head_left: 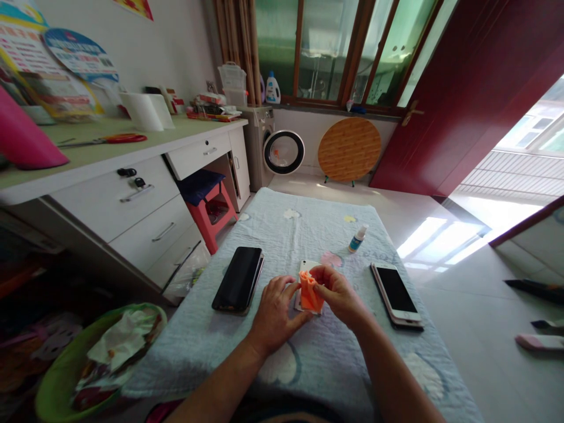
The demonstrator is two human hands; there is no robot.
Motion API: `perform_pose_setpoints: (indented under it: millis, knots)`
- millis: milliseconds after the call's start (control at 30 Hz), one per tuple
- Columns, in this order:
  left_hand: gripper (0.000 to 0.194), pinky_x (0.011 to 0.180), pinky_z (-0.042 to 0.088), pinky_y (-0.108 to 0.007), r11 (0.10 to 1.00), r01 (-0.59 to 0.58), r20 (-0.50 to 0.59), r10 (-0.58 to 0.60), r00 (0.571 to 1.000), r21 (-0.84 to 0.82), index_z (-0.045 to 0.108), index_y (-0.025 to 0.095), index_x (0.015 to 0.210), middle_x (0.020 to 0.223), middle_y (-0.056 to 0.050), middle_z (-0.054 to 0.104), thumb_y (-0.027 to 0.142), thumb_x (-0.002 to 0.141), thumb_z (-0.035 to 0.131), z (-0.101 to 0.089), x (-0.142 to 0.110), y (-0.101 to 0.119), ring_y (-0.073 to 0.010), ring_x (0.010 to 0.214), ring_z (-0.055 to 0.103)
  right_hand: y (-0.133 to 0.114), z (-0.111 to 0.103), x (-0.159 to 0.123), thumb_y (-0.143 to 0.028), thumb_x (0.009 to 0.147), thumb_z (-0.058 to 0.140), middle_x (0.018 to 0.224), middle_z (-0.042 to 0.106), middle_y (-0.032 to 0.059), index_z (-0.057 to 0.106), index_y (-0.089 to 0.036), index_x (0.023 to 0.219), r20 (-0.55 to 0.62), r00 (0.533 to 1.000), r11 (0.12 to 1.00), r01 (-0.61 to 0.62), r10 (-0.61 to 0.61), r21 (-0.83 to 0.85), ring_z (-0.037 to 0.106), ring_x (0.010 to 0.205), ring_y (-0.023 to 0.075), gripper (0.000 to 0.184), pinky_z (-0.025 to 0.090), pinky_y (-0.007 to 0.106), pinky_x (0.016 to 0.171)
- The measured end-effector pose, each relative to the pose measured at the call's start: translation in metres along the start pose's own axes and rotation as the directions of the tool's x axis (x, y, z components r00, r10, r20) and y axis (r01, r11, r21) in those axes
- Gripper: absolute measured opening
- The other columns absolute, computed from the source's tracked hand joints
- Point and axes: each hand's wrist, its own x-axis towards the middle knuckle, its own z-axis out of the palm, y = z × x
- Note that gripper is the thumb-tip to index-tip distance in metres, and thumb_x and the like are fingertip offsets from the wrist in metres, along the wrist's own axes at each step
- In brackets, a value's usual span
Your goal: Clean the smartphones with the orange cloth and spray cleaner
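A white phone [307, 264] lies back up on the cloth-covered table, its camera end pointing away from me. Over much of it sits a crumpled orange cloth [311, 296]. My right hand [339, 294] pinches the orange cloth between thumb and fingers. Against the phone's left side rests my left hand [277, 308], thumb at the near edge and fingers along the side, holding the phone. To the left lies a dark phone [240, 279], screen up. On the right, a white phone with a dark screen [396, 294] lies on top of another dark, flat item.
A small spray bottle [358, 239] stands behind my right hand on the pale blue tablecloth [317, 217]. A green waste basket [48, 376] is at the lower left. A red stool [211, 214] and a white desk [114, 205] stand left of the table.
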Motion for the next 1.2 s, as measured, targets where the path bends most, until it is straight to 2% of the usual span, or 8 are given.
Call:
perform_pose_setpoints:
  millis: [167, 367, 500, 700, 800, 900, 1033, 1200]
  knots:
    - [0.032, 0.103, 0.040, -0.043, 0.988, -0.024, -0.043, 0.017, 0.999, -0.156, 0.062, 0.023, 0.112, 0.121, -0.008, 0.057, 0.041, 0.085, 0.064, -0.006, 0.001, 0.000, -0.0253, 0.118, 0.049, 0.004, 0.004, -0.003, -0.025, 0.078, 0.062, 0.092, 0.064, 0.0026, 0.059, -0.019, 0.106, -0.006, 0.999, 0.993, 0.032, -0.033, -0.117, 0.061, 0.082, 0.0157, 0.028, 0.048, 0.029, 0.073]
    - [0.006, 0.096, 0.044, -0.038, 0.954, -0.021, -0.106, -0.011, 0.994, -0.300, 0.062, 0.023, 0.088, 0.105, -0.004, 0.063, 0.026, 0.090, 0.057, -0.011, 0.004, 0.000, -0.0214, 0.107, 0.055, -0.001, 0.007, -0.010, -0.026, 0.077, 0.066, 0.074, 0.058, -0.0020, 0.058, -0.019, 0.085, -0.045, 0.994, 0.962, 0.084, -0.099, -0.258, 0.052, 0.067, 0.0115, 0.013, 0.043, 0.025, 0.063]
    - [0.006, 0.094, 0.045, -0.037, 0.932, 0.001, -0.165, -0.065, 0.984, -0.362, 0.058, 0.022, 0.093, 0.107, -0.005, 0.062, 0.022, 0.089, 0.055, -0.009, 0.002, -0.003, -0.0206, 0.106, 0.056, 0.001, 0.008, -0.012, -0.037, 0.080, 0.067, 0.071, 0.055, -0.0033, 0.051, -0.020, 0.081, -0.070, 0.997, 0.998, 0.031, -0.035, -0.051, 0.050, 0.061, 0.0101, 0.023, 0.042, 0.022, 0.056]
    - [0.047, 0.103, 0.038, -0.044, 0.920, -0.044, -0.128, -0.007, 0.992, -0.389, 0.044, 0.025, 0.132, 0.141, -0.010, 0.045, 0.022, 0.087, 0.056, -0.009, -0.001, -0.005, -0.0252, 0.128, 0.042, -0.010, 0.015, -0.019, -0.038, 0.078, 0.074, 0.077, 0.062, -0.0023, 0.048, -0.021, 0.085, 0.057, 0.998, 0.947, -0.034, 0.017, 0.319, 0.057, 0.063, 0.0096, 0.032, 0.043, 0.020, 0.057]
    - [0.038, 0.114, 0.021, -0.051, 0.930, -0.103, -0.075, 0.082, 0.994, -0.353, 0.055, 0.026, 0.121, 0.144, -0.007, 0.044, 0.018, 0.084, 0.058, -0.012, 0.000, -0.003, -0.0278, 0.137, 0.029, -0.019, 0.016, -0.023, -0.035, 0.078, 0.075, 0.079, 0.064, -0.0018, 0.053, -0.021, 0.088, 0.100, 0.995, 0.930, -0.043, 0.007, 0.366, 0.059, 0.067, 0.0098, 0.028, 0.044, 0.020, 0.060]
    - [0.018, 0.113, 0.023, -0.049, 0.909, -0.085, -0.031, 0.079, 0.996, -0.409, 0.062, 0.023, 0.100, 0.132, -0.007, 0.055, 0.020, 0.082, 0.062, -0.013, -0.001, -0.003, -0.0293, 0.137, 0.030, -0.025, 0.011, -0.023, -0.033, 0.075, 0.078, 0.082, 0.066, -0.0012, 0.059, -0.021, 0.093, 0.032, 0.999, 0.932, -0.019, 0.008, 0.362, 0.061, 0.072, 0.0110, 0.029, 0.046, 0.021, 0.065]
    - [0.016, 0.088, 0.046, -0.035, 0.770, 0.114, 0.104, -0.061, 0.993, -0.628, 0.062, 0.018, 0.093, 0.099, -0.006, 0.065, 0.032, 0.085, 0.063, -0.013, -0.003, -0.003, -0.0231, 0.098, 0.059, -0.027, -0.001, -0.020, -0.035, 0.072, 0.079, 0.081, 0.067, -0.0009, 0.063, -0.021, 0.093, -0.170, 0.985, 0.946, 0.047, 0.009, 0.321, 0.060, 0.070, 0.0115, 0.030, 0.046, 0.021, 0.064]
    - [0.022, 0.066, 0.045, -0.021, 0.403, 0.294, 0.248, -0.163, 0.955, -0.867, 0.058, 0.017, 0.086, 0.077, 0.001, 0.061, 0.037, 0.085, 0.066, -0.011, 0.001, 0.002, -0.0118, 0.069, 0.057, -0.022, -0.004, -0.017, -0.041, 0.083, 0.066, 0.085, 0.068, 0.0016, 0.065, -0.021, 0.097, -0.294, 0.950, 0.980, 0.147, -0.101, 0.138, 0.061, 0.077, 0.0160, 0.024, 0.048, 0.026, 0.069]
